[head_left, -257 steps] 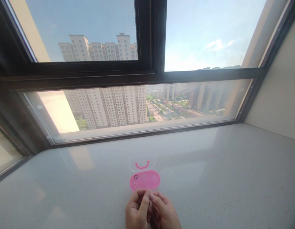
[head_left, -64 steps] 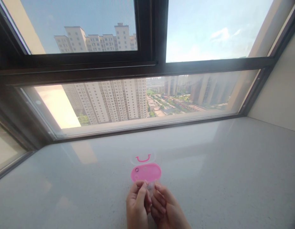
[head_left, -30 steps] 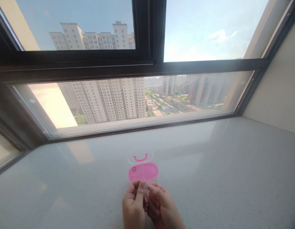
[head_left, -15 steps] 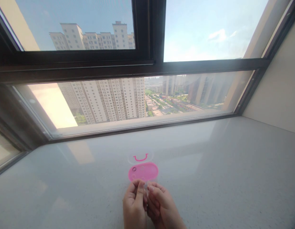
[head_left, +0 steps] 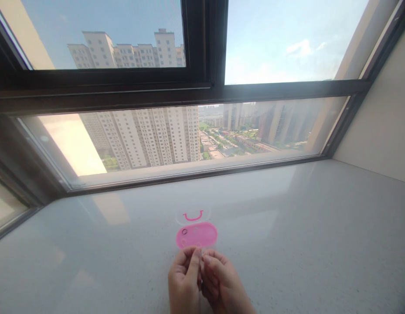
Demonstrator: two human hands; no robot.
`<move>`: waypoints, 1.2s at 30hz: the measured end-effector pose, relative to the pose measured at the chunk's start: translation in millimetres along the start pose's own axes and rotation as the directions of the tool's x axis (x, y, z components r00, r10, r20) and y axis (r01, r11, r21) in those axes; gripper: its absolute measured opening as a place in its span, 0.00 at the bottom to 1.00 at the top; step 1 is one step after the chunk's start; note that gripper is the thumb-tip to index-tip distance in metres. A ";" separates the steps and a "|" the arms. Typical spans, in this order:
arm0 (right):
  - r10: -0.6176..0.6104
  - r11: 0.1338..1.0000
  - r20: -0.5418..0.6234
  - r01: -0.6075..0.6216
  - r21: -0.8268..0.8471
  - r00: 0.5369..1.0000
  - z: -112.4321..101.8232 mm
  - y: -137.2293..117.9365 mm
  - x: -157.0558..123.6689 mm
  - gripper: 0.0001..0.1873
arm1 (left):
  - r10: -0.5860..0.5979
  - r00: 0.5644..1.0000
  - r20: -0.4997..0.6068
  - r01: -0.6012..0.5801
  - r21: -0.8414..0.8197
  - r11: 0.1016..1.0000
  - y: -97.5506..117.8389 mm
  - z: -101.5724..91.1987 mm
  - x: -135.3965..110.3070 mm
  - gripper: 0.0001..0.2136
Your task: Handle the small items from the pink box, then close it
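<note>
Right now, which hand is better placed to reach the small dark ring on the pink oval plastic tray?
Probably the left hand: it shows nearer the small dark ring, straight below; the right hand lies farther right.

Compared with two seconds ago, drew the right hand (head_left: 225, 279) in toward the left hand (head_left: 184, 279), narrowing the gap between fingertips just in front of the pink oval tray (head_left: 206, 234). Over the last half second, edged the left thumb (head_left: 194, 261) nearer the right fingertips, on the tray's near side. Left less of the small clear piece (head_left: 202, 251) showing there than one second ago. Since the earliest view, parted the thumb tips slightly in front of the tray.
</note>
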State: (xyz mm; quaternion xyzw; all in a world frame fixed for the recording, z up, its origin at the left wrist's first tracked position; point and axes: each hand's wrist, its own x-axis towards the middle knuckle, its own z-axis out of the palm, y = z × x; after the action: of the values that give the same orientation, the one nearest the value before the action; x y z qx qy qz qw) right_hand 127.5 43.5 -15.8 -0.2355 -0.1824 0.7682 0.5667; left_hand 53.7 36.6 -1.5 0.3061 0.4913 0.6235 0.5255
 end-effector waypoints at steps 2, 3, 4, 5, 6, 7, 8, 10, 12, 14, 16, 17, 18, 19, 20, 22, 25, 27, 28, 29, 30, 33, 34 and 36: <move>-0.009 1.000 0.000 0.009 -0.003 1.000 0.3 -0.4 0.2 0.18 | 0.003 1.000 0.001 -0.003 -0.005 1.000 -0.7 -0.1 0.2 0.19; -0.012 1.000 0.000 0.012 -0.003 1.000 0.5 -0.6 0.4 0.18 | 0.007 1.000 0.002 -0.007 -0.003 1.000 -1.0 -0.1 0.6 0.19; -0.015 1.000 0.001 0.015 -0.002 1.000 0.7 -0.8 0.5 0.18 | 0.010 1.000 0.003 -0.010 0.001 1.000 -1.2 -0.1 1.2 0.19; -0.014 1.000 0.004 0.014 -0.002 1.000 0.8 -0.8 0.6 0.18 | 0.012 1.000 0.002 -0.012 0.004 1.000 -1.4 -0.2 1.9 0.19; -0.013 1.000 0.004 0.013 0.002 1.000 0.7 -0.7 0.7 0.18 | 0.013 1.000 0.001 -0.013 0.006 1.000 -1.7 -0.2 2.6 0.19; -0.013 1.000 0.001 0.013 0.010 1.000 0.5 -0.3 0.8 0.17 | 0.013 1.000 -0.002 -0.013 0.007 1.000 -2.0 -0.3 3.2 0.20; -0.013 1.000 -0.003 0.013 0.019 1.000 0.0 0.3 0.9 0.17 | 0.012 1.000 -0.007 -0.012 0.007 1.000 -2.4 -0.4 3.7 0.21; -0.012 0.999 -0.009 0.013 0.041 1.000 -1.4 1.9 1.0 0.17 | 0.014 1.000 -0.015 -0.014 0.004 1.000 -3.2 -0.7 4.3 0.21; -0.009 0.999 -0.009 0.009 0.052 1.000 -3.1 3.4 1.4 0.17 | 0.012 1.000 -0.012 -0.012 -0.003 1.000 -4.0 -0.8 4.3 0.22; -0.003 0.998 -0.013 0.004 0.056 1.000 -4.2 4.0 2.0 0.17 | 0.009 1.000 -0.006 -0.009 -0.011 1.000 -4.8 -0.7 4.4 0.21; 0.001 0.998 -0.016 0.000 0.060 1.000 -4.5 3.5 2.5 0.16 | 0.007 1.000 0.002 -0.007 -0.018 1.000 -5.4 -0.9 4.6 0.21; 0.001 0.998 -0.020 0.000 0.066 1.000 -4.3 2.9 2.8 0.15 | 0.009 1.000 0.009 -0.009 -0.020 1.000 -5.7 -1.1 4.7 0.21; 0.001 0.997 -0.026 0.001 0.073 1.000 -3.9 2.3 3.0 0.14 | 0.011 1.000 0.014 -0.011 -0.024 1.000 -5.9 -1.4 4.7 0.21; 0.002 0.997 -0.029 0.000 0.079 1.000 -3.4 1.7 3.1 0.14 | 0.012 1.000 0.020 -0.011 -0.028 1.000 -6.1 -1.7 4.6 0.20; 0.004 0.996 -0.032 -0.001 0.085 0.999 -3.0 1.2 3.3 0.14 | 0.011 1.000 0.026 -0.010 -0.033 0.999 -6.3 -2.1 4.5 0.20; 0.005 0.995 -0.041 -0.001 0.098 0.999 -2.2 0.8 3.4 0.15 | 0.006 1.000 0.030 -0.004 -0.046 0.999 -6.5 -2.6 4.2 0.19; 0.012 0.995 -0.054 -0.007 0.100 0.998 -1.7 1.1 3.2 0.15 | -0.006 1.000 0.030 0.008 -0.068 0.998 -6.1 -2.2 4.6 0.19; 0.019 0.995 -0.052 -0.014 0.097 0.998 -1.7 1.3 2.8 0.15 | -0.014 1.000 0.026 0.016 -0.078 0.997 -5.3 -1.2 5.4 0.20; 0.021 0.995 -0.048 -0.016 0.096 0.999 -1.7 1.3 2.6 0.15 | -0.017 1.000 0.024 0.019 -0.081 0.997 -4.7 -0.5 5.7 0.20; 0.021 0.995 -0.045 -0.017 0.096 0.999 -1.7 1.2 2.3 0.16 | -0.019 1.000 0.022 0.021 -0.083 0.996 -4.0 0.1 6.0 0.20; 0.024 0.995 -0.042 -0.020 0.095 0.999 -1.8 1.0 2.2 0.17 | -0.020 1.000 0.017 0.021 -0.085 0.996 -3.3 0.8 6.1 0.21; 0.035 0.996 -0.041 -0.031 0.087 0.999 -1.9 0.2 2.0 0.19 | -0.022 1.000 0.008 0.022 -0.091 0.996 -1.2 2.4 5.8 0.21; 0.038 0.996 -0.041 -0.034 0.087 0.998 -2.0 0.0 2.0 0.20 | -0.023 1.000 0.007 0.024 -0.092 0.995 -0.8 2.8 5.7 0.21; 0.046 0.995 -0.041 -0.042 0.094 0.998 -2.2 -0.4 2.2 0.21 | -0.025 1.000 0.003 0.025 -0.093 0.995 -0.6 3.3 5.7 0.22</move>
State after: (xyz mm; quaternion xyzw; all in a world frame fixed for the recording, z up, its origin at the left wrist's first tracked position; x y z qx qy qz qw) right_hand 128.6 45.8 -17.8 -0.2293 -0.1287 0.7830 0.5637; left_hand 55.3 43.0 -1.7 0.2758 0.4648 0.6389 0.5474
